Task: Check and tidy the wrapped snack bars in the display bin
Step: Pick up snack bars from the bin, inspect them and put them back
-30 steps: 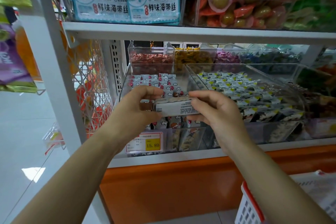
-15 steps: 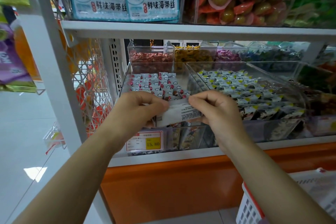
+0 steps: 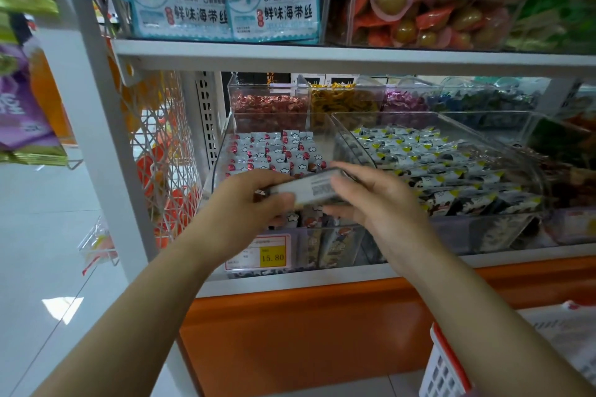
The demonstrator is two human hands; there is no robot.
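Above the clear display bin (image 3: 222,167) | left hand (image 3: 248,203) pinches snack bar (image 3: 309,188) | right hand (image 3: 374,200) grips its other end | bar slightly tilted, motion-blurred

White shelf (image 3: 322,280) bears the display bin (image 3: 322,132) beside a second bin (image 3: 503,229).

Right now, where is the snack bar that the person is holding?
In the head view, centre frame: the snack bar is held between the left hand and right hand, above the clear bin's front, over the yellow price tag.
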